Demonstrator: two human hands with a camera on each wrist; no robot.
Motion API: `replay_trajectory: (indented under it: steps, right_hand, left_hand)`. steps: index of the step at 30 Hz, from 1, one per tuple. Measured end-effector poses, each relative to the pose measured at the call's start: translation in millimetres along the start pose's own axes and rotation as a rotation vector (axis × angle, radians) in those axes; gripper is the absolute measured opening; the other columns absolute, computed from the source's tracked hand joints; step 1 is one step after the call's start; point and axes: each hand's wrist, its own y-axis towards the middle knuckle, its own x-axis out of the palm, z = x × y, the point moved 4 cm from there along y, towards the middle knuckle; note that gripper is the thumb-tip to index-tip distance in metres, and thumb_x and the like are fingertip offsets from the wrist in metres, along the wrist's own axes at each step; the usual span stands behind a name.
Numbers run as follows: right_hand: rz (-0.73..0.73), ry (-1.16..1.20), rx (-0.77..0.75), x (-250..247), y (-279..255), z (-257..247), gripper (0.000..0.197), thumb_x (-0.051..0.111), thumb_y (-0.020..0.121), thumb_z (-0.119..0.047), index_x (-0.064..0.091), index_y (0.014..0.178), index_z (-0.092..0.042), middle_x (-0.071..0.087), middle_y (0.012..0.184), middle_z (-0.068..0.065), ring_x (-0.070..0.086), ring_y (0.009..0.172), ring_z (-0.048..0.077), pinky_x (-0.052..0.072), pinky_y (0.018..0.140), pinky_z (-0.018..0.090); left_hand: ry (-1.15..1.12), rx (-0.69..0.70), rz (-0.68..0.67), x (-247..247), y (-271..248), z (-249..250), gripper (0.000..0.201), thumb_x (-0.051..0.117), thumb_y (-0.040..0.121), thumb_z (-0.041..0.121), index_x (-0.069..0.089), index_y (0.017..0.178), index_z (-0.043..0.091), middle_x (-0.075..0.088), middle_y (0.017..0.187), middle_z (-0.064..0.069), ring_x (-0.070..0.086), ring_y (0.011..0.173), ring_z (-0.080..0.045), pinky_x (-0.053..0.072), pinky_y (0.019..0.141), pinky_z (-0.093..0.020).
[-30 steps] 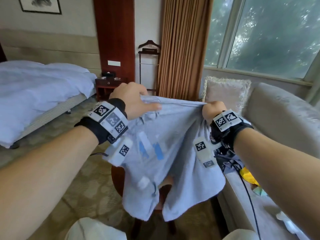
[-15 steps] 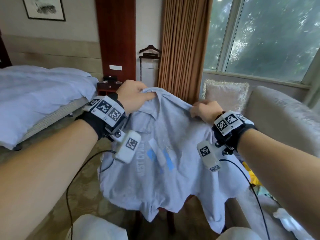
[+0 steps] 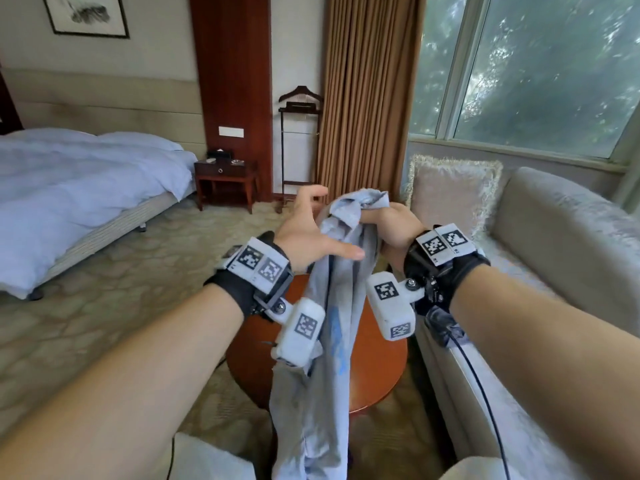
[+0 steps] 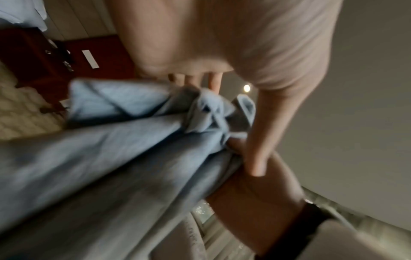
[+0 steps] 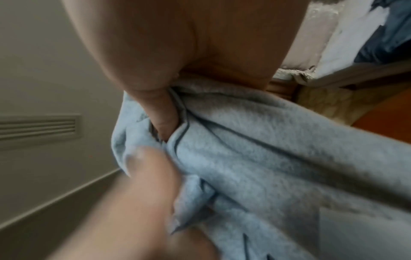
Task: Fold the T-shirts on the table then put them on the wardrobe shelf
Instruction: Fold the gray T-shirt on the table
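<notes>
Gripping T-shirt point(image 3: 325, 341) bunched in right hand point(image 3: 394, 230) fingers | left hand point(image 3: 304, 233) fingers spread wide, beside it

T-shirt point(image 3: 323, 358): hangs from my right hand point(image 3: 393, 228), in front of me, over the round table point(image 3: 375, 358).
Left hand point(image 3: 306, 233): just left of the shirt.
Sofa point(image 3: 540, 244): right of the table, cushion point(image 3: 450, 195) on it.
Bed point(image 3: 79, 188): far left; nightstand point(image 3: 225, 178) beside it.
</notes>
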Motion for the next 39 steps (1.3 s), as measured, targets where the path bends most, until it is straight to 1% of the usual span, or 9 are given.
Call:
replay_trajectory:
  steps: [4,8,13,19,21,25,28,32,39]
  right_hand:
    - [-0.028,0.218,0.015,-1.6,-4.7,-8.7,0.005,0.055,0.088,-0.004,0.059,0.092,-0.003,0.062,0.085,0.013,0.061,0.077,0.026,0.051,0.085,0.044]
    - [-0.041,0.382,0.048,-20.4,-1.9,-9.7,0.014,0.046,0.09,-0.009,0.059,0.085,-0.005,0.064,0.073,0.011,0.061,0.069,0.025,0.054,0.066,0.034]
    - [0.24,0.137,0.062,-66.6,8.5,-2.7,0.004,0.055,0.08,-0.01,0.059,0.082,-0.01,0.061,0.088,0.011,0.06,0.074,0.024,0.054,0.077,0.04]
    - [0.196,-0.451,0.025,-69.5,1.3,-19.5,0.025,0.05,0.089,-0.009,0.051,0.065,-0.015,0.045,0.071,0.0,0.042,0.059,0.01,0.036,0.055,0.015]
    - [0.082,-0.342,-0.066,-49.1,-6.1,-28.3,0.003,0.055,0.082,-0.006,0.057,0.084,-0.007,0.051,0.074,-0.001,0.049,0.063,0.015,0.039,0.052,0.013]
    - [-0.306,-0.382,-0.131,-9.8,-20.6,-31.7,0.037,0.064,0.061,0.001,0.07,0.097,-0.002,0.069,0.096,0.016,0.065,0.085,0.021,0.05,0.083,0.032]
    - [-0.358,-0.415,-0.133,-5.6,-21.8,-34.0,0.034,0.075,0.067,-0.002,0.074,0.1,-0.005,0.073,0.104,0.012,0.066,0.105,0.025,0.046,0.103,0.044]
    - [-0.306,-0.429,-0.147,-6.4,-17.8,-28.7,0.026,0.076,0.075,-0.005,0.073,0.1,-0.003,0.072,0.104,0.016,0.065,0.105,0.032,0.047,0.102,0.049]
    - [-0.362,-0.01,-0.128,-8.2,-32.9,-41.7,0.025,0.062,0.087,-0.004,0.064,0.112,0.001,0.067,0.107,0.02,0.066,0.094,0.03,0.052,0.093,0.045]
  left_hand:
    - [0.2,-0.273,-0.094,14.1,1.4,-43.1,0.107,0.094,0.048,0.04,0.041,0.137,0.013,0.052,0.131,-0.005,0.055,0.117,-0.028,0.05,0.094,-0.041]
    - [0.163,-0.368,-0.131,17.6,0.8,-62.1,0.068,0.09,0.053,0.05,0.063,0.096,0.005,0.056,0.085,-0.009,0.063,0.086,-0.027,0.046,0.078,-0.035]
    - [0.163,-0.214,-0.092,2.1,5.3,-44.9,0.078,0.092,0.034,0.052,0.067,0.084,-0.001,0.072,0.086,-0.014,0.068,0.086,-0.032,0.051,0.08,-0.037]
    - [0.146,0.075,0.022,-12.7,8.6,4.0,0.032,0.091,0.062,0.022,0.071,0.081,0.004,0.051,0.057,0.005,0.045,0.061,-0.009,0.037,0.064,-0.031]
    - [0.152,0.143,-0.023,-8.7,7.4,23.8,0.024,0.089,0.065,0.015,0.073,0.081,0.009,0.065,0.067,-0.002,0.053,0.066,-0.008,0.047,0.069,-0.035]
    - [0.217,0.289,-0.091,-0.8,6.6,52.0,0.02,0.085,0.065,0.004,0.073,0.079,0.009,0.065,0.071,-0.002,0.054,0.065,-0.003,0.044,0.064,-0.019]
    - [0.204,0.303,-0.051,-8.3,4.6,53.7,0.021,0.083,0.067,-0.001,0.073,0.084,0.007,0.067,0.075,-0.001,0.057,0.068,-0.003,0.046,0.065,-0.015]
    - [0.083,0.166,-0.019,-18.3,-2.2,38.0,0.041,0.083,0.066,-0.007,0.068,0.099,0.012,0.071,0.092,0.0,0.066,0.08,0.0,0.053,0.076,-0.012]
    - [0.117,-0.222,-0.059,-1.0,-10.0,-19.7,0.021,0.075,0.077,0.007,0.07,0.097,0.005,0.073,0.098,-0.016,0.069,0.097,-0.03,0.053,0.094,-0.048]
